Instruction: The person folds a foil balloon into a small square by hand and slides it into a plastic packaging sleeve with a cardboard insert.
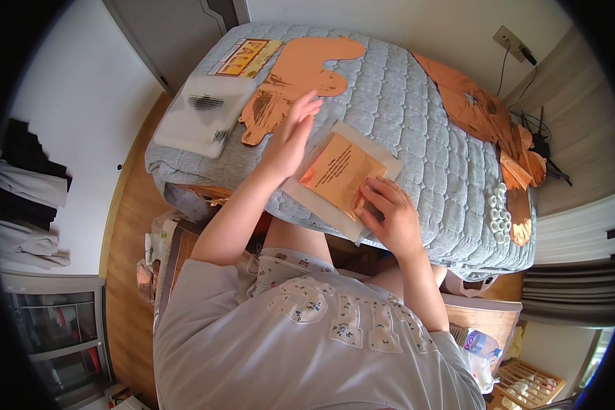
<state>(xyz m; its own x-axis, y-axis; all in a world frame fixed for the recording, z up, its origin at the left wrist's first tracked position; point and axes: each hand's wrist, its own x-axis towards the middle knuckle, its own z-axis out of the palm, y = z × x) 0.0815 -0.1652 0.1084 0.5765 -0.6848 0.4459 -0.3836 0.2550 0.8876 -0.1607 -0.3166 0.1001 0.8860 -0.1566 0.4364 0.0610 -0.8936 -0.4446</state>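
Observation:
A flat, folded orange foil packet (339,167) with printed lines lies on a frosted plastic bag (384,152) at the near edge of the bed. My right hand (393,217) grips the packet's lower right corner with curled fingers and thumb. Raised above the packet's left side, my left hand (292,140) has its fingers stretched out and holds nothing. Just beyond it a flat orange foil balloon (309,60) is spread out on the bed.
A stack of frosted plastic bags (197,113) and a yellow printed sheet (249,58) lie at the far left. More orange foil (468,102) stretches along the bed's right side, near several small white rolls (499,215). A wall socket (514,44) with cables is behind.

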